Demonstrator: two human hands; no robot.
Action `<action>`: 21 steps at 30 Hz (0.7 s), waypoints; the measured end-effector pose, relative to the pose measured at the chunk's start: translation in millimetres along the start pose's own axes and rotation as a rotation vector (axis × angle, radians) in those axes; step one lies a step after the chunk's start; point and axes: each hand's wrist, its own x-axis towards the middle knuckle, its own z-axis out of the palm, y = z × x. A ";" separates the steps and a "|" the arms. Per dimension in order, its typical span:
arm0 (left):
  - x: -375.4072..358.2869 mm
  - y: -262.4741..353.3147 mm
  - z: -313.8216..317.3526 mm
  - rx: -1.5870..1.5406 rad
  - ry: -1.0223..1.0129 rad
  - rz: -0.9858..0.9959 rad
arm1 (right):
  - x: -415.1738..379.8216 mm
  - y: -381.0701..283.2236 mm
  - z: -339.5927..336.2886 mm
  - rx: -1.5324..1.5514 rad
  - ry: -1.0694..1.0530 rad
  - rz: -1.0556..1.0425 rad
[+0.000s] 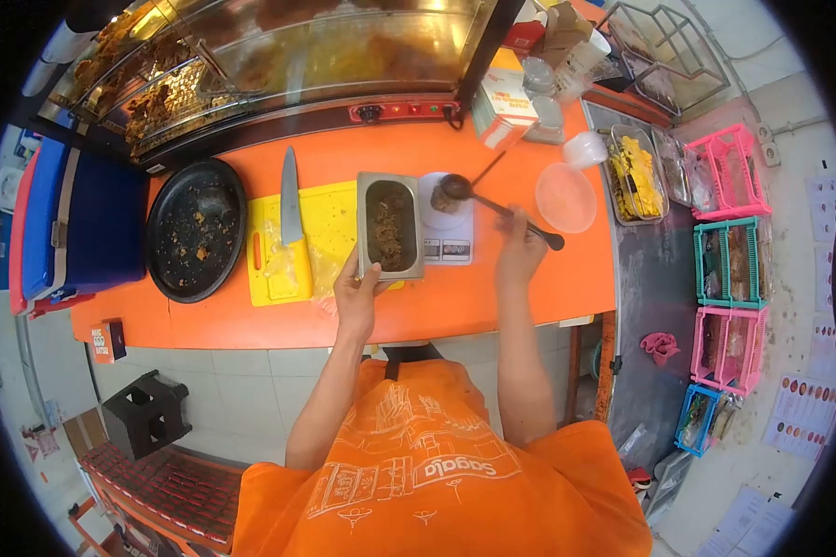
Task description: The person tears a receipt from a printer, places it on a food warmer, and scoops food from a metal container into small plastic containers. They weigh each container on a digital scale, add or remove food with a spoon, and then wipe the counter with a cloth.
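Note:
My left hand (358,290) grips the near end of a steel container (416,223) that holds some brown food (392,232). In my right hand (522,243) is the handle of a dark ladle (506,212), whose bowl is over a white scale (450,251). A small portion of brown food (443,198) sits on the scale beside the ladle's bowl. Left of the container, a knife (291,200) lies on a yellow cutting board (330,204) with a crumpled clear plastic bag (283,269). A clear round bowl (567,198) stands right of my right hand.
A black oval pan (195,232) with crumbs and a blue cooler box (88,213) are at the left. The lit glass display case (297,56) runs along the back. At the right are a tray of yellow food (636,176) and coloured baskets (729,260).

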 end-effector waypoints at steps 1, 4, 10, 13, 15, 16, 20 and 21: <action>2.6 -2.8 -1.3 -0.002 -0.005 0.004 | 1.5 -0.6 -2.1 -0.240 -0.082 -0.185; 1.3 -6.3 -3.6 -0.010 -0.027 0.005 | 19.2 75.0 -27.4 -0.518 -0.369 -0.514; -1.1 -9.0 -11.5 -0.014 0.038 -0.081 | 3.2 33.2 -15.1 -0.608 -0.466 -0.421; -0.8 -13.1 -18.8 -0.027 0.039 -0.086 | 4.3 22.7 -14.6 -0.592 -0.351 -0.579; 1.0 -16.2 -22.1 -0.031 0.004 -0.067 | -10.6 -6.4 0.6 -0.539 -0.263 -0.518; 1.0 -15.9 -22.6 -0.030 0.003 -0.065 | -17.3 -15.4 6.7 -0.489 -0.169 -0.464; -0.5 -15.0 -19.8 -0.100 -0.015 -0.098 | -64.8 3.7 27.6 -0.416 -0.525 -0.434; -1.8 -16.6 -20.3 -0.163 -0.016 -0.109 | -72.5 16.1 35.9 -0.608 -0.701 -0.489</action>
